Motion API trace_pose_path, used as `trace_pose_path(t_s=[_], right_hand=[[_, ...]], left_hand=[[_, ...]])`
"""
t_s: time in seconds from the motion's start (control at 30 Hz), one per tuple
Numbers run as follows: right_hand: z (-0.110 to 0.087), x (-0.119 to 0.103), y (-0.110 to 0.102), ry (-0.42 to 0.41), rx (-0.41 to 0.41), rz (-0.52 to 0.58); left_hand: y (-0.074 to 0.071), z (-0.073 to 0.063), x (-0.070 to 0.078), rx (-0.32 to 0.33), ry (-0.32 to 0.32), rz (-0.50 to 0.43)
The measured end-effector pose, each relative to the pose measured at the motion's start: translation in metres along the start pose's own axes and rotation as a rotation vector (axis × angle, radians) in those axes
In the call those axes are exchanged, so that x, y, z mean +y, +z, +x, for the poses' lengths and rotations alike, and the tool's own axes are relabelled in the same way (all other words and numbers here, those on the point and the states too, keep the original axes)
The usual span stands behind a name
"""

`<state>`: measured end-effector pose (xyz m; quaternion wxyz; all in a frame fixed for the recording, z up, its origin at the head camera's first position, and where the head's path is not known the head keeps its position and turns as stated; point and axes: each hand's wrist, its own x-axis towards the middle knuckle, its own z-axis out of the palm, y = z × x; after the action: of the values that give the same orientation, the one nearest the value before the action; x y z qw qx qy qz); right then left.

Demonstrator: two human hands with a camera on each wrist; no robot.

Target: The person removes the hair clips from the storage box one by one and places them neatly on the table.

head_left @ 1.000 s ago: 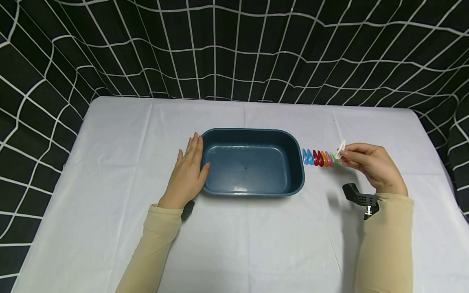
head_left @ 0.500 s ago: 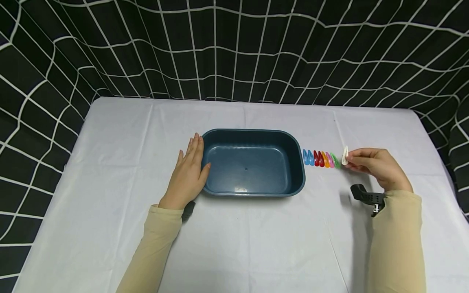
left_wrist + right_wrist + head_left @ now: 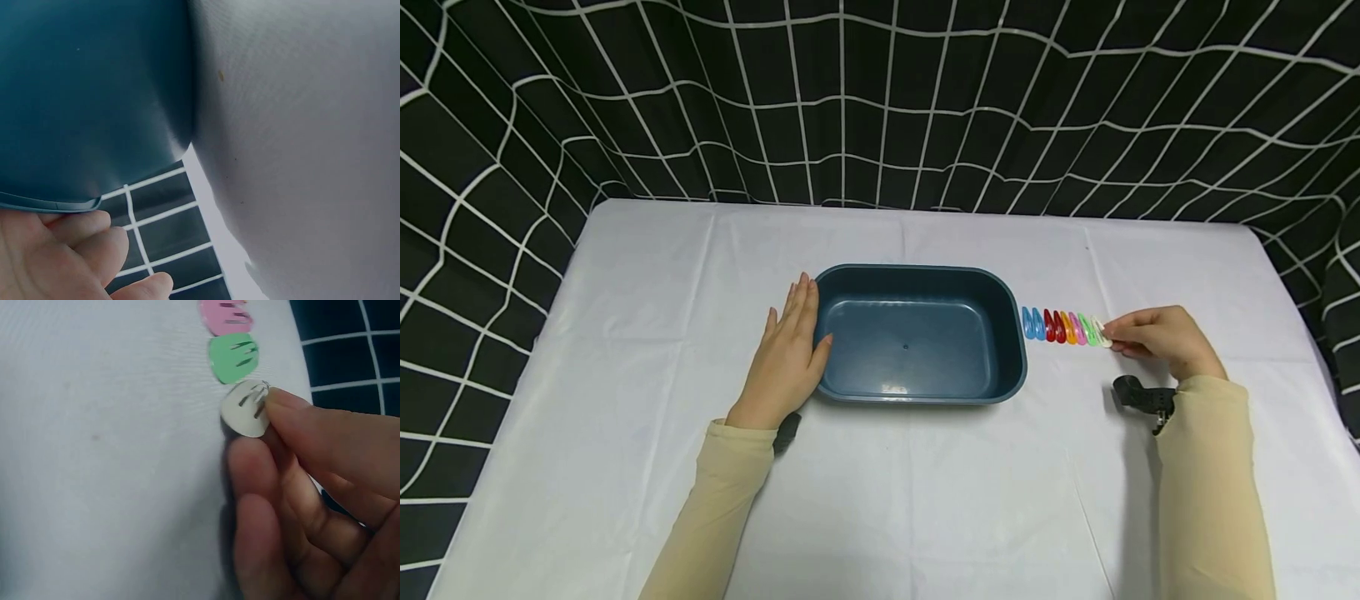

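Note:
A blue plastic tub (image 3: 905,333) stands at the table's middle. My left hand (image 3: 781,354) rests along its left end, fingers straight and thumb over the rim; the left wrist view has the tub's outer wall (image 3: 94,100) above those fingers. To the tub's right runs a tight row of snap hair clips: two blue, two red (image 3: 1055,326), then orange, pink and green (image 3: 234,357). At the row's right end my right hand (image 3: 1168,340) pinches a white hair clip (image 3: 242,412) between thumb and fingers, low over the cloth beside the green one.
A white cloth (image 3: 880,500) covers the table, with faint creases. Black fabric with a white grid pattern (image 3: 880,100) hangs behind and at both sides. A dark wrist camera mount (image 3: 1142,396) sticks out from the right sleeve.
My right hand first drew the white clip right and turned it upright, then brought it down and left to the row's end beside the green clip. The left hand stays put.

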<state>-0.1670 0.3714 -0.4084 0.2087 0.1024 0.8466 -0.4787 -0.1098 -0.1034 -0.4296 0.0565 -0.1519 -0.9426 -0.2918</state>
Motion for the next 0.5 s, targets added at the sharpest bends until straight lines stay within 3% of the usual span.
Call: trace_pose_path(t_s=[0.2,0.37,0.5], right_hand=[[0.0043,-0.0033,0.0060,-0.014,0.075,-0.104],[0.0040,-0.0020,0.0087,-0.007,0.092,-0.149],[-0.0006,0.0049,0.0101,0.008,0.099,-0.169]], left_hand=[[-0.0015,-0.0014,-0.0003,0.001,-0.012,0.003],[-0.0002,-0.0020,-0.0006,0.003,-0.013,0.001],[0.0042,-0.0043,-0.0025,-0.031,-0.017,-0.028]])
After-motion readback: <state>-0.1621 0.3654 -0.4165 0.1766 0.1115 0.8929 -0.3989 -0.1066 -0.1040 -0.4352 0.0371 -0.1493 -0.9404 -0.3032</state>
